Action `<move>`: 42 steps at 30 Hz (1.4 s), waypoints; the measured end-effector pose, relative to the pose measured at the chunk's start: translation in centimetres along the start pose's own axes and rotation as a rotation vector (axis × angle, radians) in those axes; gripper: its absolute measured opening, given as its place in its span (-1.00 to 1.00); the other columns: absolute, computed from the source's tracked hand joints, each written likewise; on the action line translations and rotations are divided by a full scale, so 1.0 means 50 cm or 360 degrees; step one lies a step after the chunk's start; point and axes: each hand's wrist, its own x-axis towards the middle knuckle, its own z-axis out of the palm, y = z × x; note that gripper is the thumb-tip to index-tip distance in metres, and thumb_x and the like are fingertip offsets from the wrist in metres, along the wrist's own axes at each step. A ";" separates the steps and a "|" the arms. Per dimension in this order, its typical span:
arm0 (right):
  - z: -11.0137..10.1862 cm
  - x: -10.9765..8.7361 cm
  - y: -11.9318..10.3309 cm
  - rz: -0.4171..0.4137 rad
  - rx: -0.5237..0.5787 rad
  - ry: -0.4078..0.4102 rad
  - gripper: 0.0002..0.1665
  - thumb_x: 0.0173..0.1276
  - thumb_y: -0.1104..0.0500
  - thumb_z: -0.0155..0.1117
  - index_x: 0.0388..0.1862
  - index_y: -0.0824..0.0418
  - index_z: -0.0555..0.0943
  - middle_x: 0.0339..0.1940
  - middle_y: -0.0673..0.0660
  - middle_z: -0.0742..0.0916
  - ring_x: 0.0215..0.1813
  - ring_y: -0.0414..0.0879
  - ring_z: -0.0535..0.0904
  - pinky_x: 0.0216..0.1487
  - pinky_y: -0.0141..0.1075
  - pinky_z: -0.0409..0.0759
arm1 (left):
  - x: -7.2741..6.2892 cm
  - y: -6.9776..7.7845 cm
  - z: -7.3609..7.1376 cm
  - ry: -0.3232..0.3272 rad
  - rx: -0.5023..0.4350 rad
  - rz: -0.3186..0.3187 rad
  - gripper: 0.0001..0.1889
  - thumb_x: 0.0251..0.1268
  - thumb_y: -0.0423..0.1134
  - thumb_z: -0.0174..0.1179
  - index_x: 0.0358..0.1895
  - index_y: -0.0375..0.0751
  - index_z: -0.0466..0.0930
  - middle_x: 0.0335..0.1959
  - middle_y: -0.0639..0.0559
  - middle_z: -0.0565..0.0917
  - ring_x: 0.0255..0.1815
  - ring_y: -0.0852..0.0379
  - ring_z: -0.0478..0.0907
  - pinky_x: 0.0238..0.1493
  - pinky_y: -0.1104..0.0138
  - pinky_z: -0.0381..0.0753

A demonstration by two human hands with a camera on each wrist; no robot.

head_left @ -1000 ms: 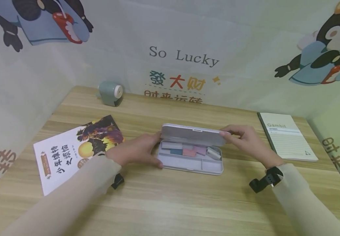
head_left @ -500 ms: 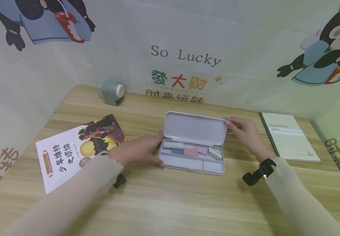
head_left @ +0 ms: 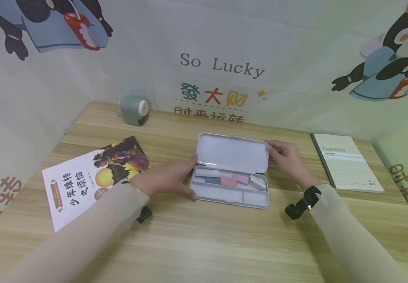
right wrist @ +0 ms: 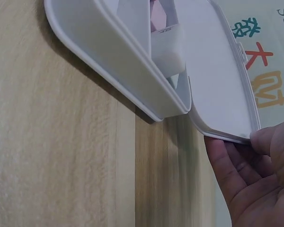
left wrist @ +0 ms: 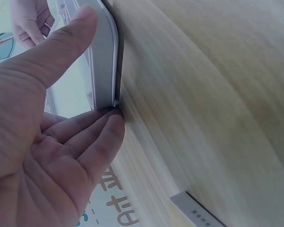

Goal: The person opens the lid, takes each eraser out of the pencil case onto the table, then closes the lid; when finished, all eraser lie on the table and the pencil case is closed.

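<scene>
A white pencil case lies with its lid raised behind it. Inside are a white eraser, pink blocks, a blue block and a long white piece. At the case's left end my left hand holds it, thumb at the front corner and fingers at the back one, as the left wrist view shows. My right hand pinches the lid's right edge between thumb and fingers; in the right wrist view those fingers lie behind the lid.
A book with a dark and yellow picture lies on the left, partly under the left sleeve. A grey-green pencil sharpener stands at the back left. A notebook lies on the right. A printed cloth wall rises behind the wooden table.
The lid has swung back from half raised to wide open, with my right hand moving back along with it. My left hand keeps its place on the case.
</scene>
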 end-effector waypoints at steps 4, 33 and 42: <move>0.006 0.002 -0.002 0.0000 -0.0025 -0.0011 -0.53 0.70 0.28 -0.03 0.44 0.51 0.46 0.27 0.52 0.68 0.13 0.30 0.75 0.01 -0.29 0.81 | 0.000 -0.005 0.002 0.0008 0.0043 -0.0014 0.24 0.16 -0.04 0.58 0.68 -0.43 -0.14 0.67 -0.32 0.21 0.67 -0.17 0.25 0.69 0.03 0.27; -0.017 -0.091 -0.015 -0.0317 -0.0513 -0.0113 -0.81 0.57 0.23 0.25 -0.07 0.33 0.74 -0.34 0.15 0.78 -0.30 -0.15 0.61 -0.34 -0.43 0.62 | 0.009 -0.002 0.000 0.0039 0.0110 0.0031 0.21 0.11 -0.02 0.60 0.67 -0.43 -0.02 0.59 -0.26 0.39 0.56 -0.06 0.43 0.64 0.10 0.38; 0.015 -0.109 -0.054 -0.0732 -0.0788 -0.0465 -0.62 0.41 0.38 0.36 0.19 0.30 0.70 0.01 0.18 0.79 0.00 -0.01 0.73 -0.02 -0.15 0.79 | 0.003 0.001 -0.001 0.0019 0.0076 -0.0005 0.23 0.12 -0.02 0.60 0.67 -0.45 -0.07 0.61 -0.30 0.35 0.61 -0.11 0.36 0.66 0.09 0.32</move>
